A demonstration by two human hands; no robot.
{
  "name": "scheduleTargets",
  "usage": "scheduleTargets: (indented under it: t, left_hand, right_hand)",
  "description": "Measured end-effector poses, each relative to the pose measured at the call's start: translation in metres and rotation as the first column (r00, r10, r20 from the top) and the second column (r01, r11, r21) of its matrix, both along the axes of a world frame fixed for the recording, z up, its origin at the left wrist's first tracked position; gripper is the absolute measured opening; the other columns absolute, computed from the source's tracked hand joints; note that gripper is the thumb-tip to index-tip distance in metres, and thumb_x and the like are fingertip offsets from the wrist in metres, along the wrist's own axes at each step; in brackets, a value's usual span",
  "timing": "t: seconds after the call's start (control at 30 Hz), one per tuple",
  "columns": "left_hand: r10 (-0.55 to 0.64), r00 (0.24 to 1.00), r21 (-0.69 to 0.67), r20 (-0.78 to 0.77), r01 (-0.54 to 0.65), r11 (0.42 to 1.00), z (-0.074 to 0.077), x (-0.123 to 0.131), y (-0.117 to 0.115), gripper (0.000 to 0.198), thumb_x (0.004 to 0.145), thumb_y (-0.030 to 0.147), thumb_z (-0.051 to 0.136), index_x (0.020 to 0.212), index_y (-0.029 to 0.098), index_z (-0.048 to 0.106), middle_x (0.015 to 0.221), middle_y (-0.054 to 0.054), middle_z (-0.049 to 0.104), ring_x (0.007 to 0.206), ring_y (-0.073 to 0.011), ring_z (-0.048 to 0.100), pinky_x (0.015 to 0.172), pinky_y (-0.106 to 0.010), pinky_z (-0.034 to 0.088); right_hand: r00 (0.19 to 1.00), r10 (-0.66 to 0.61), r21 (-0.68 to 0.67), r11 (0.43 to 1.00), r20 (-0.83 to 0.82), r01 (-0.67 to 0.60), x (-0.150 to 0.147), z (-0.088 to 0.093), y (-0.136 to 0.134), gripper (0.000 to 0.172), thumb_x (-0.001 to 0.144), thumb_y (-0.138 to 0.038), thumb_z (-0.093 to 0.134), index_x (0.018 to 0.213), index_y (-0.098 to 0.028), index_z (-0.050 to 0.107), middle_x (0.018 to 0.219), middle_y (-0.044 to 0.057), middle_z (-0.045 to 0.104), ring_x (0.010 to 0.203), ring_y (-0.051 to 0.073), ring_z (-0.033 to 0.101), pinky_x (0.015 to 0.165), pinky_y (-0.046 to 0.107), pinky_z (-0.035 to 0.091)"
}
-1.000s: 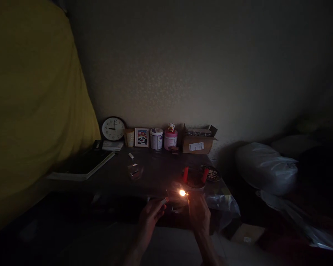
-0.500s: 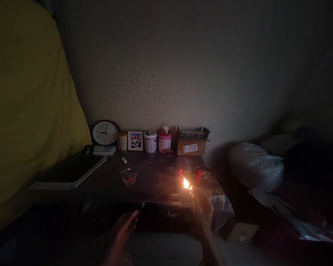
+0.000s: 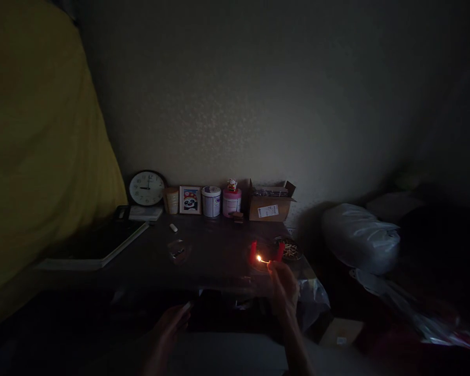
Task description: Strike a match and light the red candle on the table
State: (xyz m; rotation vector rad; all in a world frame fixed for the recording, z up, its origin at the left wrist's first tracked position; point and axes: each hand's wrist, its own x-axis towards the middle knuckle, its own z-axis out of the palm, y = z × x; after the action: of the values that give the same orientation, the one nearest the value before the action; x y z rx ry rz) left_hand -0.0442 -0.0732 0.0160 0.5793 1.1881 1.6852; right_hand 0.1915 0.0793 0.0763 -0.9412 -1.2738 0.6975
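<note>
My right hand [image 3: 284, 284] pinches a burning match [image 3: 263, 260] by its end. The small flame sits at the match's left tip, in front of and between two upright red candles, the left candle [image 3: 253, 251] and the right candle [image 3: 280, 251]. No flame shows on top of either candle. At the table's near edge, low in view, my left hand [image 3: 170, 325] is closed around a small pale-ended object [image 3: 187, 306] that looks like a matchbox; darkness hides most of it.
A round dish of matchsticks [image 3: 290, 249] stands behind the right candle. A crumpled clear wrapper [image 3: 178, 251] lies on the dark table [image 3: 215, 256]. Along the wall are a clock [image 3: 147, 188], a panda picture [image 3: 190, 200], tubs and an open carton [image 3: 270, 209]. White bags [image 3: 360, 237] sit at right.
The match flame has shrunk and the scene has darkened. My right hand shows more sharply, still by the candles. My left hand has shifted slightly left and down.
</note>
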Motion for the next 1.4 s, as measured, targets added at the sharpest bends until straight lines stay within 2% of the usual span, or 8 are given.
scheduleTargets:
  t: [0.1, 0.2, 0.47, 0.63, 0.93, 1.2, 1.4]
  left_hand:
    - [0.019, 0.999, -0.017, -0.033, -0.020, 1.000, 0.006, 0.003, -0.002, 0.018, 0.063, 0.044, 0.068, 0.069, 0.027, 0.070, 0.093, -0.007, 0.074, 0.126, -0.0286, 0.042, 0.107, -0.044, 0.031]
    - [0.031, 0.999, -0.032, -0.043, -0.032, 0.999, 0.013, 0.006, -0.003, 0.021, 0.065, 0.044, 0.067, 0.073, 0.025, 0.070, 0.097, -0.007, 0.074, 0.126, -0.0282, 0.043, 0.108, -0.042, 0.030]
    - [-0.045, 0.997, -0.005, -0.058, 0.045, 0.999, 0.028, 0.005, -0.009, 0.023, 0.064, 0.044, 0.068, 0.078, 0.026, 0.070, 0.102, -0.006, 0.073, 0.124, -0.0300, 0.045, 0.106, -0.046, 0.033]
    - [-0.007, 0.999, -0.038, -0.046, 0.005, 0.999, 0.024, 0.003, -0.004, 0.024, 0.059, 0.046, 0.070, 0.071, 0.025, 0.070, 0.095, -0.009, 0.074, 0.127, -0.0305, 0.040, 0.108, -0.041, 0.032]
    - [0.043, 0.999, -0.101, -0.008, -0.044, 0.994, 0.003, 0.001, 0.011, 0.030, 0.060, 0.044, 0.068, 0.083, 0.025, 0.070, 0.107, -0.008, 0.071, 0.120, -0.0329, 0.049, 0.101, -0.043, 0.040]
    - [0.059, 0.998, -0.104, -0.034, -0.062, 0.993, 0.010, 0.002, 0.012, 0.026, 0.059, 0.042, 0.069, 0.078, 0.024, 0.070, 0.099, -0.009, 0.073, 0.119, -0.0338, 0.049, 0.100, -0.042, 0.040]
    - [0.080, 0.997, -0.106, 0.013, -0.078, 0.991, 0.003, 0.001, 0.016, 0.026, 0.060, 0.042, 0.069, 0.079, 0.024, 0.071, 0.097, -0.009, 0.073, 0.116, -0.0338, 0.052, 0.100, -0.043, 0.040]
  right_hand:
    - [1.000, 0.012, -0.013, 1.000, -0.023, -0.012, 0.000, 0.001, 0.006, 0.024, 0.072, -0.039, 0.065, 0.081, -0.017, 0.065, 0.080, 0.005, 0.068, 0.076, 0.021, 0.061, 0.070, 0.033, 0.048]
    - [0.999, 0.023, -0.009, 1.000, -0.043, -0.024, -0.001, 0.000, 0.013, 0.024, 0.071, -0.039, 0.065, 0.080, -0.017, 0.065, 0.080, 0.006, 0.068, 0.078, 0.021, 0.061, 0.071, 0.032, 0.048]
    - [0.998, 0.007, -0.008, 1.000, -0.058, -0.007, -0.007, 0.001, 0.033, 0.026, 0.065, -0.041, 0.068, 0.074, -0.017, 0.065, 0.073, 0.005, 0.069, 0.070, 0.020, 0.062, 0.063, 0.029, 0.049]
    - [1.000, -0.012, -0.002, 1.000, -0.016, 0.012, -0.009, 0.006, 0.038, 0.026, 0.066, -0.042, 0.066, 0.073, -0.017, 0.065, 0.075, 0.005, 0.068, 0.070, 0.020, 0.062, 0.062, 0.028, 0.048]
    - [0.998, -0.031, -0.010, 0.999, 0.048, 0.031, -0.015, 0.014, 0.044, 0.024, 0.070, -0.040, 0.063, 0.077, -0.017, 0.065, 0.075, 0.003, 0.066, 0.068, 0.018, 0.061, 0.061, 0.026, 0.048]
    - [0.998, -0.025, -0.018, 0.999, 0.061, 0.026, -0.021, 0.018, 0.051, 0.028, 0.071, -0.044, 0.061, 0.078, -0.017, 0.064, 0.073, 0.004, 0.067, 0.066, 0.018, 0.061, 0.058, 0.026, 0.048]
    - [0.997, -0.030, -0.016, 0.999, 0.075, 0.031, -0.022, 0.017, 0.057, 0.029, 0.069, -0.045, 0.061, 0.076, -0.017, 0.065, 0.073, 0.004, 0.067, 0.065, 0.018, 0.061, 0.058, 0.028, 0.047]
